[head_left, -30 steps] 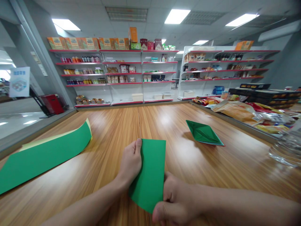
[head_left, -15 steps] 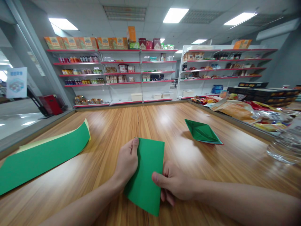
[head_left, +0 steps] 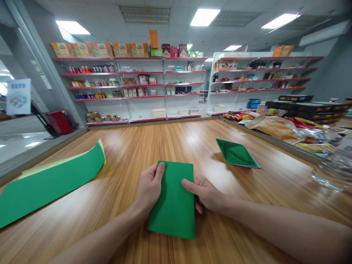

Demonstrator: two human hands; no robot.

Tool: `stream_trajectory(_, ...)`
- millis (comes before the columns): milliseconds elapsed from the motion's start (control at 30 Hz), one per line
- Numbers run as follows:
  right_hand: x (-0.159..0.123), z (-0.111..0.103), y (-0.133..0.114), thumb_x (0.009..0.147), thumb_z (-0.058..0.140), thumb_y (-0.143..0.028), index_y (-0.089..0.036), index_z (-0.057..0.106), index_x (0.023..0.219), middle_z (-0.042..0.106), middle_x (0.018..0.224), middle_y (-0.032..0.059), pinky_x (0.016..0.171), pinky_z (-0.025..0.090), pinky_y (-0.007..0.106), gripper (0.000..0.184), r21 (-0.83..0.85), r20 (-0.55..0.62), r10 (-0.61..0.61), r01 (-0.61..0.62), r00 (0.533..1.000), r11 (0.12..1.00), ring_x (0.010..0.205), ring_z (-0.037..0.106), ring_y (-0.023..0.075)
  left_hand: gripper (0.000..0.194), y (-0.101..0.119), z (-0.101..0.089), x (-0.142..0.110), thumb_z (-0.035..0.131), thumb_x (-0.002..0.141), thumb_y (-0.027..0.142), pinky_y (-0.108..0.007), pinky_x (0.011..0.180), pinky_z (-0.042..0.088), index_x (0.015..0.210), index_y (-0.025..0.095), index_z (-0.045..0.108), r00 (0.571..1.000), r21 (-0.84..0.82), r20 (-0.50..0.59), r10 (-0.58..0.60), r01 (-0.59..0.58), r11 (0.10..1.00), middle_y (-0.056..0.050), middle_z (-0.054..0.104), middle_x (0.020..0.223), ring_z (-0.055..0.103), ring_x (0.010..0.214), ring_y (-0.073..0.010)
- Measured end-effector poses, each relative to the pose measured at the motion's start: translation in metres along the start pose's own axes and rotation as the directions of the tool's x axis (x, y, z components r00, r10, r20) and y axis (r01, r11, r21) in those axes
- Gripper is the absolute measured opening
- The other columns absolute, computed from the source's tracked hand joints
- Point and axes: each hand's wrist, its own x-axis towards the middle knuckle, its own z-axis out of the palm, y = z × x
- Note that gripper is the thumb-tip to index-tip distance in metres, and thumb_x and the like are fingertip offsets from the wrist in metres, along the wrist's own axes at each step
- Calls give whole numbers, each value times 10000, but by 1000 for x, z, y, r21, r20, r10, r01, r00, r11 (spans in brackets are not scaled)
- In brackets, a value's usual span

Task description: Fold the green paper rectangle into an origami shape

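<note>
Between my hands is a rectangle of green paper (head_left: 174, 209), held up a little over the wooden table (head_left: 132, 146). My left hand (head_left: 150, 185) pinches its upper left edge, thumb on the front face and fingers hidden behind. On the right edge, my right hand (head_left: 207, 194) grips it with the thumb across the front and the fingers behind. A folded green paper boat (head_left: 238, 154) rests on the table beyond my right hand. To the left lies a long strip of green paper (head_left: 55, 183), its far end curling up over pale yellow sheets.
Snack packets (head_left: 277, 128) and stacked black boxes (head_left: 316, 110) are heaped along the right side. A clear plastic container (head_left: 334, 168) stands at the table's right. Stocked shelves (head_left: 143, 84) line the far wall, and a red box-shaped object (head_left: 59, 122) is on the floor at left.
My right hand has slid up the right edge of the green paper. The sheet's lower end has lifted and swung slightly right, so it looks straighter. The left hand has barely moved.
</note>
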Motion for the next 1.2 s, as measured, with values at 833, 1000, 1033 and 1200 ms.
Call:
stream_trajectory(833, 11, -19, -2, 849, 505, -572, -122, 552, 615, 520, 561, 1, 451, 327, 209, 509, -103, -40, -189, 184, 981, 978, 490, 438, 85, 270, -11, 1, -2, 742, 726, 377, -288, 578, 518, 780, 117, 698, 962, -313, 189, -196, 248, 917, -61, 699, 679, 638, 593, -182)
stream_trajectory(1000, 12, -17, -3, 847, 470, -607, -146, 494, 532, 441, 468, -32, 392, 264, 204, 558, -66, -126, -155, 147, 980, 987, 406, 361, 66, 324, -13, -1, -2, 725, 726, 432, -228, 472, 440, 689, 112, 691, 959, -222, 197, -203, 245, 944, -39, 651, 580, 584, 500, -147)
stream_trajectory(1033, 12, -17, -3, 844, 463, -617, -152, 484, 522, 435, 452, -35, 375, 257, 202, 566, -70, -118, -151, 144, 981, 987, 388, 360, 65, 358, -13, -1, -1, 707, 735, 460, -218, 446, 415, 659, 111, 682, 961, -213, 180, -209, 245, 946, -33, 634, 551, 560, 467, -133)
stream_trajectory(1200, 10, -18, -3, 836, 445, -645, -148, 518, 541, 447, 417, -34, 319, 259, 184, 583, -185, -103, -171, 150, 980, 971, 340, 384, 64, 428, -14, 0, 1, 681, 731, 517, -237, 437, 407, 618, 104, 666, 937, -279, 188, -295, 339, 899, -52, 630, 527, 548, 434, -143)
